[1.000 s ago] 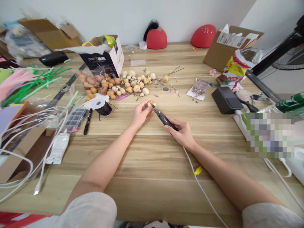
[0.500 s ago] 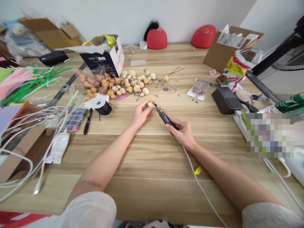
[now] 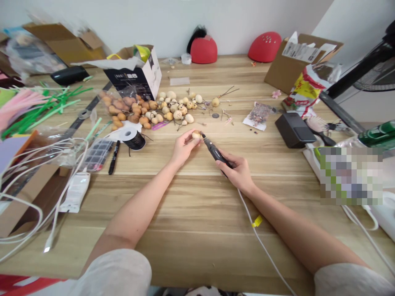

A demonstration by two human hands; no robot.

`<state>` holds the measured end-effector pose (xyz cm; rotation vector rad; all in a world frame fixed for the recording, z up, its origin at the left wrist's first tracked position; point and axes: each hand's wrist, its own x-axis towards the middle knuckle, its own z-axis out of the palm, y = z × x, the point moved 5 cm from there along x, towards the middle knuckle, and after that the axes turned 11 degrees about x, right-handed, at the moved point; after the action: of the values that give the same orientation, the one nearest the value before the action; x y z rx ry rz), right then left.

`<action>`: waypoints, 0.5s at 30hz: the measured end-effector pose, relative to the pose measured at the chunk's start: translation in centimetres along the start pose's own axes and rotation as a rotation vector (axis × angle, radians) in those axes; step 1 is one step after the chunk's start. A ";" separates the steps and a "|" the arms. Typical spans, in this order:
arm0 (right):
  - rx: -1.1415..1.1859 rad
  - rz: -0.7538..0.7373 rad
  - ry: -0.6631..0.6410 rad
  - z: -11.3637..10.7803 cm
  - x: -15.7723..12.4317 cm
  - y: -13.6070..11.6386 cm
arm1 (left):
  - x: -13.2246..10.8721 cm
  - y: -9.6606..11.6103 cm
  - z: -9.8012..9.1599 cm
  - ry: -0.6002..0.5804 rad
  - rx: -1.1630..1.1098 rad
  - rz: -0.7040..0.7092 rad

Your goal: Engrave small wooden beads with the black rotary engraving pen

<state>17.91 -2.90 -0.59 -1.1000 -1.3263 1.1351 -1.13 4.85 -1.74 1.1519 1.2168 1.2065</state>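
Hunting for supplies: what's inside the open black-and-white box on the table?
Sticking out of the box are white paper and a yellow-green item; its walls hide anything deeper.

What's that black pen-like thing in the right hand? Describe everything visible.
A slim black pen-shaped tool, plastic-looking, with a thin tip. The right hand grips its rear, and a white cord trails from there toward the person. It slants above the wooden table, tip against the small tan ball pinched in the left hand.

Wooden table point(image 3: 197, 230): black thread spool point(image 3: 135, 141), black marker point(image 3: 114, 157), printed carton point(image 3: 135, 78), green sticks point(image 3: 46, 107) at left; red dome point(image 3: 203, 50), cardboard box point(image 3: 286, 68), black adapter block point(image 3: 294, 129) farther right.
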 end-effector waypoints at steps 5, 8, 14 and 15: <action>-0.025 0.017 -0.028 0.1 0.0 0.0 | 0.0 0.0 0.0 -0.005 0.006 0.000; -0.025 0.020 -0.007 0.0 0.0 -0.1 | 0.0 0.0 0.0 -0.004 0.010 -0.001; -0.021 0.023 -0.006 0.0 0.0 -0.2 | -0.1 0.0 0.0 0.006 0.002 -0.003; -0.021 0.023 -0.007 0.0 0.0 -0.2 | -0.1 0.0 0.0 0.005 0.002 -0.003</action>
<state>17.89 -2.94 -0.39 -1.1304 -1.3365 1.1455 -1.16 4.76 -1.73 1.1486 1.2230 1.2071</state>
